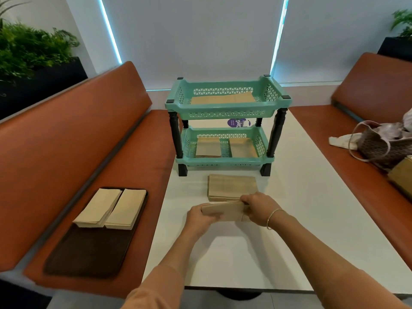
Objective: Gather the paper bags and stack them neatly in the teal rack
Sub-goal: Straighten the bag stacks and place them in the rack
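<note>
A small bundle of brown paper bags (225, 211) is held just above the white table (301, 208). My left hand (199, 219) grips its left end and my right hand (256, 207) grips its right end. Right behind it a larger stack of brown bags (231, 186) lies flat on the table. The two-tier teal rack (225, 108) stands at the table's far end. Its top tier holds flat brown bags (223, 99). Its bottom tier holds two bag stacks side by side, one left (208, 147) and one right (243, 147).
On the orange bench to the left, a dark brown tray (89, 248) carries two stacks of pale bags (111, 208). The right bench holds a woven handbag (379, 144) and a cardboard box (401, 172). Plants stand behind both benches.
</note>
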Demonstrator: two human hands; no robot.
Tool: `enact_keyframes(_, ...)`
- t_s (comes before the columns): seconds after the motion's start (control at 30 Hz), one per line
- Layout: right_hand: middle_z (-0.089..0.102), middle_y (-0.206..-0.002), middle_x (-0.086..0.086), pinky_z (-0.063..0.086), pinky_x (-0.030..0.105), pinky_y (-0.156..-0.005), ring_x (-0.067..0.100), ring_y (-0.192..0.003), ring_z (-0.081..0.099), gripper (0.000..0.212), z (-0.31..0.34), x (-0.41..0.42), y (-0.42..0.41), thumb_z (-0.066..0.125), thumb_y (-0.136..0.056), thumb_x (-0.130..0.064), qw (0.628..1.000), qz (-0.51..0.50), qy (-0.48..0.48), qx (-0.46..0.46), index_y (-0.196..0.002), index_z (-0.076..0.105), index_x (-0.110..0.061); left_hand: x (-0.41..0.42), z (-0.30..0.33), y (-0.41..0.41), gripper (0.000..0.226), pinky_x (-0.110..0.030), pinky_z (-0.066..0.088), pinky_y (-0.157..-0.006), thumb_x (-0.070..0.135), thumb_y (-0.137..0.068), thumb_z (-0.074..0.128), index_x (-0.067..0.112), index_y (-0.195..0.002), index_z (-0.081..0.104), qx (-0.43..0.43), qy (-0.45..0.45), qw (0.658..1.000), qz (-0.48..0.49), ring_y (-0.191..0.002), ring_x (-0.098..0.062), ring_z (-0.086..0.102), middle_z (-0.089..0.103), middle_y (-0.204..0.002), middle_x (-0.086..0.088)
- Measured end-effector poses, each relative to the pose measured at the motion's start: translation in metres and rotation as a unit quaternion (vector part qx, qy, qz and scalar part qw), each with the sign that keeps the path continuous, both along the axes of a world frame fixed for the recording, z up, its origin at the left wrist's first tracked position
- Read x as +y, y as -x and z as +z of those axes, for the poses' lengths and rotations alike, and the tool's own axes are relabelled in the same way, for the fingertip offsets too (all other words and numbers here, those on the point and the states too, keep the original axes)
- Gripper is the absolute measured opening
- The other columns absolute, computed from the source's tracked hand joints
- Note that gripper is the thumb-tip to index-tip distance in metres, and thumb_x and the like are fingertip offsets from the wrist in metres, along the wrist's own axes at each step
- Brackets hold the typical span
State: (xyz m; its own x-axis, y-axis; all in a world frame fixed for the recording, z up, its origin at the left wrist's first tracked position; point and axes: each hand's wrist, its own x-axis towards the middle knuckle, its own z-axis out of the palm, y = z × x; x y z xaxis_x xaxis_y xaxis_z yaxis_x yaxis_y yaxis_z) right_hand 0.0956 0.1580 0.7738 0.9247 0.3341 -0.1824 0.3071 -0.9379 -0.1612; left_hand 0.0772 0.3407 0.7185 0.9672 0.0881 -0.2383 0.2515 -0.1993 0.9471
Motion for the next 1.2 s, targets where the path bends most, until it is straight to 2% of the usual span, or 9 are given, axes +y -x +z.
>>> enact_keyframes(0.17,0.065,-0.101,0.009,0.043,0.029,-0.071,0.025,-0.086,0.053,0.012,0.011,-0.008,-0.008,0.048,-0.086,-0.008,0.996,-0.044,-0.076,0.029,-0.09,0.056,-0.015,0.003,0.019,-0.013,0.028,-0.037,0.055,-0.086,0.008,-0.07,0.08,0.017,-0.094,0.069,-0.021,0.0,1.0,-0.016,-0.095,-0.024,0.066,0.072,-0.097,-0.006)
enact_keyframes(0.33,0.061,-0.099,0.002,0.043,0.029,-0.077,0.019,-0.091,0.052,0.022,0.031,-0.014,-0.023,0.059,-0.085,-0.011,0.963,-0.106,-0.238,0.069,-0.106,0.062,-0.014,-0.005,0.053,-0.032,0.032,-0.031,0.053,-0.083,0.01,-0.076,0.075,0.015,-0.104,0.06,-0.054,0.078,0.992,0.077,-0.094,-0.02,0.065,0.068,-0.099,-0.001)
enact_keyframes(0.5,0.061,-0.086,0.004,0.051,0.031,-0.068,0.018,-0.075,0.058,0.02,0.039,-0.021,-0.038,0.061,-0.085,-0.001,0.824,-0.223,-0.487,0.184,-0.104,0.059,-0.008,-0.036,0.073,-0.056,0.041,-0.043,0.055,-0.084,0.008,-0.085,0.067,0.01,-0.12,0.045,0.036,0.179,0.98,0.079,-0.104,-0.027,0.062,0.061,-0.116,-0.01)
enact_keyframes(0.67,0.065,-0.099,0.014,0.047,0.051,-0.094,0.035,-0.096,0.061,0.023,0.03,-0.018,-0.061,0.063,-0.084,-0.001,0.752,-0.311,-0.534,0.229,-0.106,0.06,-0.007,-0.061,0.077,-0.061,0.031,-0.041,0.053,-0.087,-0.001,-0.091,0.054,0.005,-0.121,0.047,0.125,0.112,0.986,-0.02,-0.108,-0.029,0.058,0.058,-0.121,-0.015)
enact_keyframes(0.8,0.06,-0.085,0.008,0.051,0.035,-0.067,0.022,-0.072,0.056,0.022,0.026,-0.01,-0.077,0.065,-0.084,-0.007,0.765,-0.348,-0.507,0.194,-0.105,0.057,-0.008,-0.063,0.071,-0.082,0.029,-0.046,0.053,-0.088,0.006,-0.086,0.062,0.007,-0.114,0.057,0.13,0.053,0.99,-0.01,-0.101,-0.027,0.064,0.066,-0.112,-0.011)
enact_keyframes(0.87,0.058,-0.087,0.008,0.048,0.031,-0.059,0.022,-0.074,0.055,0.023,0.029,-0.005,-0.086,0.064,-0.085,-0.01,0.775,-0.369,-0.489,0.159,-0.106,0.055,-0.008,-0.063,0.071,-0.096,0.024,-0.042,0.054,-0.087,0.01,-0.084,0.065,0.009,-0.108,0.062,0.124,0.011,0.992,-0.01,-0.098,-0.026,0.065,0.068,-0.108,-0.011)
enact_keyframes(0.97,0.059,-0.104,0.014,0.053,0.039,-0.078,0.03,-0.097,0.058,0.03,0.035,0.002,-0.102,0.063,-0.084,-0.017,0.828,-0.385,-0.394,0.104,-0.109,0.056,-0.002,-0.061,0.077,-0.12,0.021,-0.03,0.052,-0.077,0.016,-0.086,0.066,0.011,-0.106,0.063,0.105,-0.074,0.991,-0.025,-0.095,-0.022,0.063,0.067,-0.103,-0.007)
enact_keyframes(1.03,0.058,-0.1,0.015,0.05,0.038,-0.088,0.031,-0.097,0.058,0.014,0.045,0.006,-0.115,0.062,-0.084,-0.017,0.858,-0.375,-0.341,0.087,-0.089,0.058,-0.004,-0.06,0.086,-0.135,0.024,-0.027,0.047,-0.073,0.017,-0.087,0.065,0.009,-0.109,0.064,0.091,-0.108,0.99,-0.025,-0.097,-0.022,0.062,0.066,-0.106,-0.008)
enact_keyframes(1.2,0.058,-0.09,0.012,0.047,0.032,-0.075,0.025,-0.084,0.055,0.019,0.057,0.009,-0.151,0.063,-0.082,-0.02,0.874,-0.39,-0.281,0.072,-0.072,0.051,-0.008,-0.061,0.102,-0.176,0.027,-0.017,0.044,-0.074,0.011,-0.089,0.061,0.005,-0.115,0.059,0.092,-0.162,0.982,0.002,-0.106,-0.021,0.061,0.062,-0.118,-0.008)
